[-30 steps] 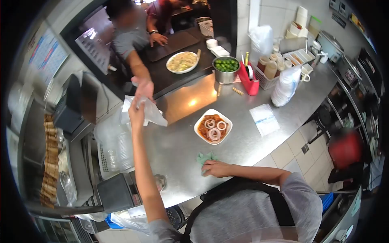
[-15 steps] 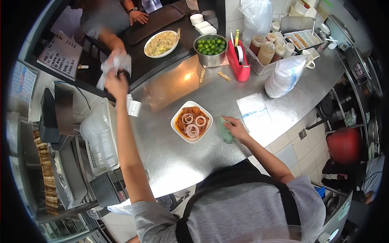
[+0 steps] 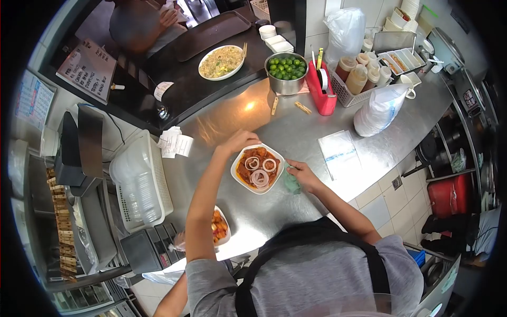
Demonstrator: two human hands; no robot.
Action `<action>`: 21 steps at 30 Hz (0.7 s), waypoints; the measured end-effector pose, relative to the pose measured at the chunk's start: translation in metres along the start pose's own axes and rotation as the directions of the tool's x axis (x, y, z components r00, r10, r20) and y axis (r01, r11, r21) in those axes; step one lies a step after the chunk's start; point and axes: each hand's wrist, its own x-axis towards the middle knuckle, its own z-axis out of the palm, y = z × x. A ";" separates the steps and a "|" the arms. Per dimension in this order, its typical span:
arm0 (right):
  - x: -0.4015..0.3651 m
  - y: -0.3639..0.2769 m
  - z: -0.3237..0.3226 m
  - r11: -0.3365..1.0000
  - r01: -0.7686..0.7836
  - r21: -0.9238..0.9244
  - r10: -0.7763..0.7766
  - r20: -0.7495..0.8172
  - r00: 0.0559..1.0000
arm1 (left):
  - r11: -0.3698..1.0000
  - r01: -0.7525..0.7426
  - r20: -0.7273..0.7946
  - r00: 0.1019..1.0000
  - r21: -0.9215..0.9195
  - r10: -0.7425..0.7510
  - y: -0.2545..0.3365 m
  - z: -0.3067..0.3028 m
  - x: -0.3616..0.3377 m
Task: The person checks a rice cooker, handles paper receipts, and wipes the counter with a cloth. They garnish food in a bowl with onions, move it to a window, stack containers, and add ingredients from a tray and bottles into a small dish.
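Observation:
A square white bowl (image 3: 257, 168) of red-brown stew topped with onion rings stands on the steel counter. My left hand (image 3: 239, 142) has its fingers on the bowl's upper left rim. At the bowl's right side, my right hand (image 3: 303, 175) is closed on a green cloth (image 3: 291, 182), its fingertips by the rim. A second white dish (image 3: 224, 231) with orange and red food sits at the counter's near left edge, partly behind my left arm. Another person's gloved hand (image 3: 180, 242) is beside that dish.
A plate of fried rice (image 3: 222, 62) and a brown tray (image 3: 214, 29) lie on the dark ledge, with a person behind. A pot of green limes (image 3: 286, 73), a red tape dispenser (image 3: 321, 87), sauce bottles (image 3: 357, 79) and a white bag (image 3: 374, 113) line the back.
My left hand has come back from the ledge to the bowl. The other person's hand has withdrawn there. Another dish and a gloved hand have appeared at the near left.

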 end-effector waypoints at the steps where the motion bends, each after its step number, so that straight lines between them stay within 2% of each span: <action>1: 0.002 0.005 0.000 1.000 -0.022 0.009 0.022 0.012 1.000 | 1.000 0.016 -0.020 1.000 -0.017 -0.017 -0.002 0.000 -0.008; 2: 0.005 0.007 0.000 0.999 -0.043 0.018 0.042 0.025 0.999 | 0.999 0.033 -0.042 0.999 -0.033 -0.035 -0.003 -0.002 -0.015; 5: 0.007 0.014 0.006 0.998 -0.064 0.011 0.062 0.091 0.994 | 0.971 0.239 -0.186 0.955 0.025 -0.230 -0.002 0.000 -0.038; 8: 0.004 0.010 0.004 0.995 -0.100 0.021 0.096 0.153 0.984 | 0.901 0.427 -0.268 0.861 -0.077 -0.432 -0.011 0.006 -0.058; 9: 0.004 0.007 0.003 0.995 -0.093 0.026 0.089 0.132 0.987 | 0.850 0.467 -0.217 0.828 -0.243 -0.517 -0.007 0.007 -0.064; 12: 0.015 0.002 0.002 0.994 -0.048 0.096 0.041 0.073 0.997 | 0.711 0.481 -0.146 0.768 -0.513 -0.624 -0.003 0.025 -0.074; 16: 0.029 0.009 0.005 0.954 0.028 0.298 -0.022 -0.026 0.999 | 0.432 0.366 0.017 0.779 -0.824 -0.627 0.010 0.062 -0.080; 19: 0.023 0.013 0.011 0.927 0.057 0.372 -0.030 -0.079 0.996 | 0.251 0.306 0.058 0.731 -0.918 -0.680 0.033 0.076 -0.076; 21: 0.018 0.010 0.018 0.903 0.045 0.426 -0.009 -0.087 0.996 | 0.120 0.205 0.064 0.711 -0.972 -0.700 0.049 0.091 -0.071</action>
